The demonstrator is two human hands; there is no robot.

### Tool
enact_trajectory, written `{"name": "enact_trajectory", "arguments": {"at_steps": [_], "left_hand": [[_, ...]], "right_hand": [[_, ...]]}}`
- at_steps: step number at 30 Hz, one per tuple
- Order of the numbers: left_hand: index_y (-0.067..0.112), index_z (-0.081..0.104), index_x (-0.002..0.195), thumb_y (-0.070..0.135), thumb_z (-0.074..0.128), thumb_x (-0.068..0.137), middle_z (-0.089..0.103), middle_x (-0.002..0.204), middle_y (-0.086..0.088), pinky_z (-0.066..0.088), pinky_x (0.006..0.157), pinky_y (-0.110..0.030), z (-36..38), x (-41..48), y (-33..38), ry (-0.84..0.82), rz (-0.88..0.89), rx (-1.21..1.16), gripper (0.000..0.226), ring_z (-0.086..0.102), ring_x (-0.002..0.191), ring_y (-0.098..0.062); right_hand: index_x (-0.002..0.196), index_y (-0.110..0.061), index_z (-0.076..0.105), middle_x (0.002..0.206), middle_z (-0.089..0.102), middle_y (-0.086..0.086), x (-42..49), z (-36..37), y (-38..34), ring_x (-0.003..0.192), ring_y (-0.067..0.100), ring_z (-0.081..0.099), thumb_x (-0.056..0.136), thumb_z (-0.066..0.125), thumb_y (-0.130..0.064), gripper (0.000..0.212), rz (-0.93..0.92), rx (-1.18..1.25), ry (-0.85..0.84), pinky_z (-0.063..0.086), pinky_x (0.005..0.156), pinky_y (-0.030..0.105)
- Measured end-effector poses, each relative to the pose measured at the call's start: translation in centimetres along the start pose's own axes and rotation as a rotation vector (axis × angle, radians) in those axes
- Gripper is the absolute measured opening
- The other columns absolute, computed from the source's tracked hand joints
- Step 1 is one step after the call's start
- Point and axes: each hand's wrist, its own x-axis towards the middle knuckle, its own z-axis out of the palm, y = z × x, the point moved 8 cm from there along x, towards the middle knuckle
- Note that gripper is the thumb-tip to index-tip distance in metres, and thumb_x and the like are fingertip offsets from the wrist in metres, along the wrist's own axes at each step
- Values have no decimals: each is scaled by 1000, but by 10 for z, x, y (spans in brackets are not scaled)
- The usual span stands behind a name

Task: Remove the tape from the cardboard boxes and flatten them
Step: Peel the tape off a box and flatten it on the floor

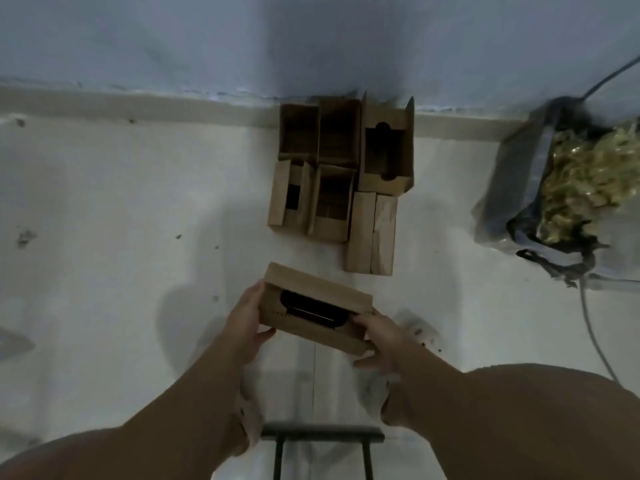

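Observation:
I hold a brown cardboard box with a dark oval cut-out in its face above the pale floor. My left hand grips its left end, thumb underneath. My right hand grips its right end, fingers curled over the near edge. Beyond it, against the wall, several more cardboard boxes lie side by side, most with their tops open and one with a shaped insert. Two shut narrow boxes lie nearest the held one.
A dark plastic bag full of yellowish scraps sits at the right by the wall, with a grey cable running past it along the floor. A dark metal stool frame stands between my knees. The floor is pale and stained.

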Motion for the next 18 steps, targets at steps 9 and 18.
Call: {"name": "enact_trajectory", "arguments": {"at_steps": [9, 18], "left_hand": [[28, 41, 137, 18, 53, 95, 52, 130, -2, 40, 91, -38, 7, 86, -26, -55, 137, 65, 45, 50, 111, -18], [30, 62, 81, 27, 51, 92, 61, 84, 8, 43, 68, -27, 23, 48, -14, -19, 412, 81, 16, 54, 77, -10]], "right_hand": [[130, -39, 44, 111, 58, -8, 89, 13, -16, 100, 18, 55, 99, 49, -23, 35, -222, 147, 53, 43, 89, 42], [130, -27, 44, 123, 54, -3, 56, 10, -14, 104, 17, 50, 93, 62, -32, 42, -454, 181, 46, 40, 92, 38]]}}
